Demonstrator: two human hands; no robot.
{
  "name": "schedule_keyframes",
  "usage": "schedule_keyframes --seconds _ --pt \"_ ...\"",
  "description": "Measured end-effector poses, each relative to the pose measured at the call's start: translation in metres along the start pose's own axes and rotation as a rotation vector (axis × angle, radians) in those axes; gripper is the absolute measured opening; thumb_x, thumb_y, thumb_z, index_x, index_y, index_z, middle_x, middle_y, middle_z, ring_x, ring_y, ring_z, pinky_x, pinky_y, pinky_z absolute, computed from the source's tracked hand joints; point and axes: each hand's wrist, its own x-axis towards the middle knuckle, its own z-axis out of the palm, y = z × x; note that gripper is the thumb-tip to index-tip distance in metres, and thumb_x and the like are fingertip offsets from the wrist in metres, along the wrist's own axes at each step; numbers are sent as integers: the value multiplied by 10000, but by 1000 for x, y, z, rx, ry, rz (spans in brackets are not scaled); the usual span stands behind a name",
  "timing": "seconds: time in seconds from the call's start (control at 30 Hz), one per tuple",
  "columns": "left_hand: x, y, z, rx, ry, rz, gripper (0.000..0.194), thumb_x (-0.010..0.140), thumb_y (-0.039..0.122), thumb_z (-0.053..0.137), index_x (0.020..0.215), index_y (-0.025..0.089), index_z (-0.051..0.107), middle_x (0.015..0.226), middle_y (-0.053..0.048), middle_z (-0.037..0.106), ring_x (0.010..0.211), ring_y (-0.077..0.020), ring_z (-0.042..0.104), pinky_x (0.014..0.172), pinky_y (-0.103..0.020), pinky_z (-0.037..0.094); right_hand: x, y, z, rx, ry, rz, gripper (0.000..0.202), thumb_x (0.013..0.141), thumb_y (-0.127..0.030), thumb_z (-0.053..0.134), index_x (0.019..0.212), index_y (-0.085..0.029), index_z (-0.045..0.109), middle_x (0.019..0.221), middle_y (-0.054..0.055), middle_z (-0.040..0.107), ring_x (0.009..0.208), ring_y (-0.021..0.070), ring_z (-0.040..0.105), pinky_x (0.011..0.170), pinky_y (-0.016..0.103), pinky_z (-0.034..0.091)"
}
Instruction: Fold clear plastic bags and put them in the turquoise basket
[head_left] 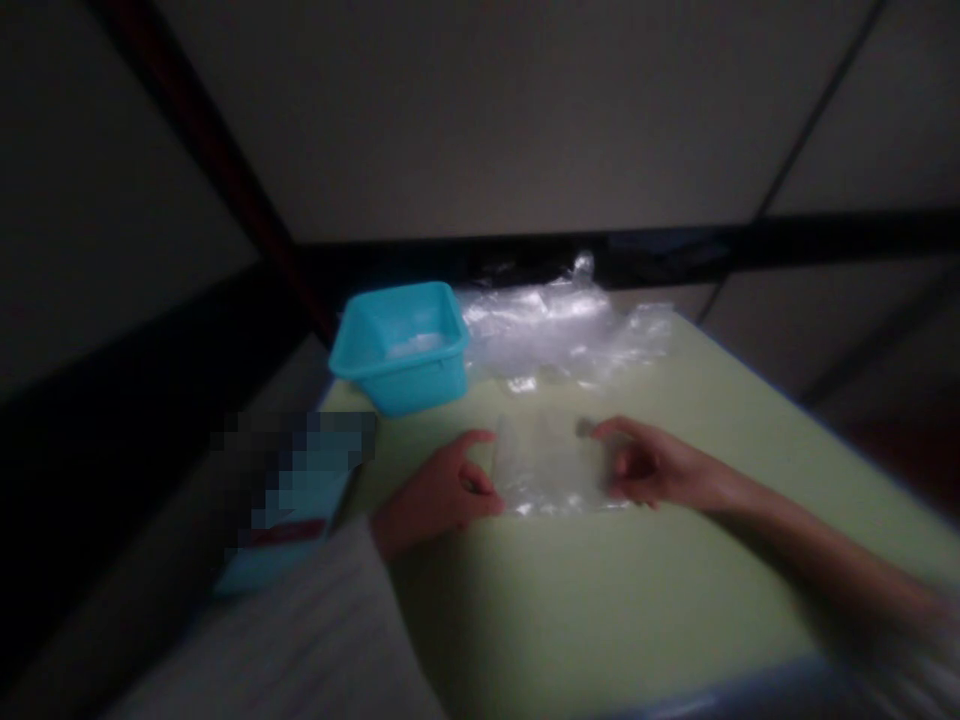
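Note:
A small clear plastic bag (551,465) lies flat over the yellow-green tabletop between my two hands. At its left edge is my left hand (450,485), its index finger stretched along the side and its thumb closed with another finger at the near corner. My right hand (649,468) is at the right edge, with the index finger reaching toward the far corner and the other fingers curled in at the near one. A small greyish spot (583,427), too blurred to name, shows by the right index fingertip.
A turquoise plastic basket (420,388) stands at the table's back left, with something pale inside. Beside it, a heap of clear plastic bags (547,330) spreads along the back edge. At the left table edge lies a partly pixelated bluish object (300,490). Pale panels rise behind the table (570,610).

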Motion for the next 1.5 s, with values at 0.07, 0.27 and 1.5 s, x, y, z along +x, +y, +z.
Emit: schedule_keyframes --seconds 0.07,0.27,1.5 --pt "0 0 -1 -17 5 -11 758 554 202 698 1234 147 366 609 81 569 429 -76 461 372 -163 349 0 2 -1 0 -12 -9 584 671 -178 695 1159 -163 374 587 -89 510 425 52 451 363 157 388" --pt "0 -2 -3 -21 -5 -19 763 547 199 703 1232 163 369 622 91 587 408 -70 475 366 -160 376 -1 0 -4 -6 -54 -1 595 676 -170 703 1173 -170 376 621 -76 534 433 55 471 384 173 407" --pt "-7 -11 16 876 -232 791 821 838 614 433 1443 115 189 1503 -184 203 1390 -301 169 1129 -465 166 -9 11 18 -1019 -157 -574 927 843 -556 507 1467 -136 -34 1518 158 105 1393 265 132 1133 443 123"
